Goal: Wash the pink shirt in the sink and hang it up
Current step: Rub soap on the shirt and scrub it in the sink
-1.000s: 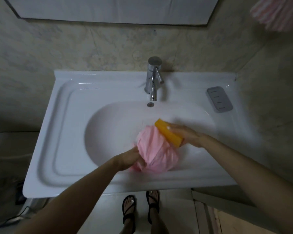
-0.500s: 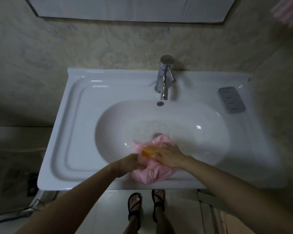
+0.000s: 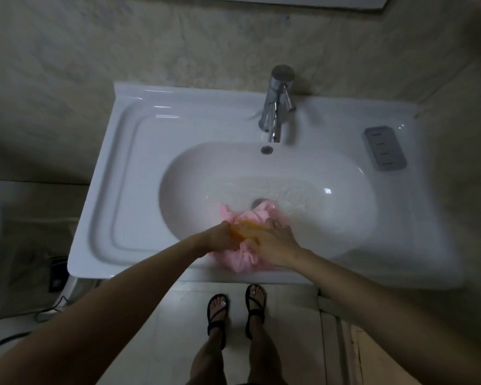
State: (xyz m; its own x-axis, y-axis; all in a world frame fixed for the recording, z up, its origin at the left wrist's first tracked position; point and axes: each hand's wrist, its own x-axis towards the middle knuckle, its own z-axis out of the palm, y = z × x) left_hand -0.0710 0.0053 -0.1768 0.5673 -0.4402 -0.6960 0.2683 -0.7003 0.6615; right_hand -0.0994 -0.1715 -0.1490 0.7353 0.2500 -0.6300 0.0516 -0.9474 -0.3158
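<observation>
no readable text, no labels, no numbers

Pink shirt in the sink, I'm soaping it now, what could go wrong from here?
The soap bar is pressed between the left hand and right hand; it may slip into the basin. The pink shirt touches the drain, so water could back up. It also bunches at the front rim, so drips may wet the floor by the feet.

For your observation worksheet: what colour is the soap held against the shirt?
Orange-yellow; the soap shows best in the head view.
</observation>
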